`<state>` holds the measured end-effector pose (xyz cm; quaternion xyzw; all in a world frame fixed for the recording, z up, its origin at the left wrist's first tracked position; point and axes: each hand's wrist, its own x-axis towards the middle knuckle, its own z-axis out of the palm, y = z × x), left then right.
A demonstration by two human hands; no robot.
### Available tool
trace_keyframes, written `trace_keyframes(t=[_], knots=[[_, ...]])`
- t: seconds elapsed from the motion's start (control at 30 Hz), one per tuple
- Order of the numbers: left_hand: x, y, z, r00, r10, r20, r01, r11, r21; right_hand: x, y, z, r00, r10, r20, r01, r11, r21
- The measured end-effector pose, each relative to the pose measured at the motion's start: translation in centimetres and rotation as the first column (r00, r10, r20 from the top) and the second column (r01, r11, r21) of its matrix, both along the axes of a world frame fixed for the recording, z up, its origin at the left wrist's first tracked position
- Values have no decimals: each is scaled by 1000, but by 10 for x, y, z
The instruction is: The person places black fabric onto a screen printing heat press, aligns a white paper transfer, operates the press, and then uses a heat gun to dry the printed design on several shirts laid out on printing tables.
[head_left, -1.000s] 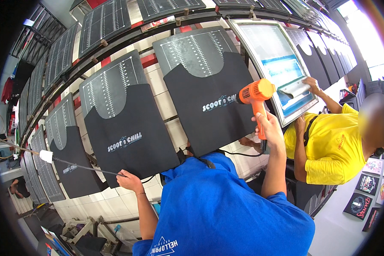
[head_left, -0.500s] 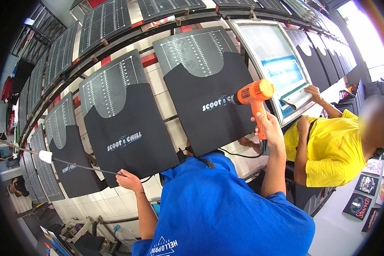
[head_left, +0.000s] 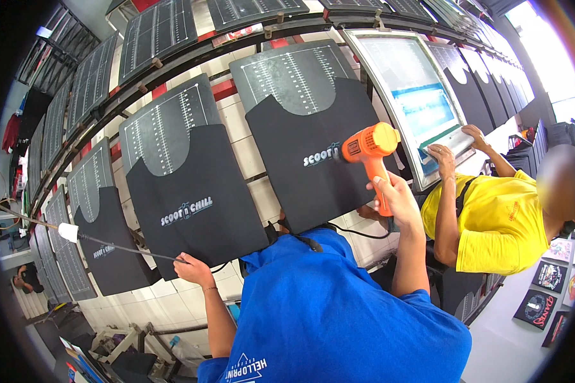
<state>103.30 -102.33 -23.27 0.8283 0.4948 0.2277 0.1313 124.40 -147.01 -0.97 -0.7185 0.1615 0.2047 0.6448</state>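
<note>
An orange heat gun [head_left: 372, 142] is gripped by its handle in my right hand [head_left: 399, 201]. Its nozzle points left, above the pale print on a black T-shirt panel [head_left: 313, 185] spread on a grey marked board [head_left: 284, 67]. Whether the nozzle touches the fabric I cannot tell. At the lower left, the fingers of my left hand [head_left: 195, 269] are closed on a thin black cord [head_left: 124, 247]. That cord stretches left to a white connector [head_left: 68, 232]. Beside it, a second black panel [head_left: 191, 239] with a similar print lies on its own board.
At right, a co-worker in a yellow shirt [head_left: 511, 236] has both hands at a framed printing screen [head_left: 382, 89] holding blue ink. Further boards [head_left: 156, 38] stand in a row beyond a dark rail. Another black panel [head_left: 108, 255] lies at left.
The heat gun has tipped and shifted slightly down and left over the print. The co-worker's nearer hand has risen to the screen's lower end. My left hand keeps its place on the cord.
</note>
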Motion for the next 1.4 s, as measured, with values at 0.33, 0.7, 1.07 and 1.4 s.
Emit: trace_keyframes(t=[0.33,0.7,1.07,1.4], knots=[[1,-1,3,1000,6,-8,-6,1000,-20,-1,6,-2,999,34,-1,-34,998,45],[-1,0,-1,1000,3,16,-3,1000,-7,10,6,-8,999,35,9,-36,998,46],[0,1,-3,999,34,12,-33,998,-46,24,16,-14,996,8,92,0,996,-94],[-2,2,-2,1000,31,0,-31,999,-38,2,31,0,988,151,-8,-151,988,-10]])
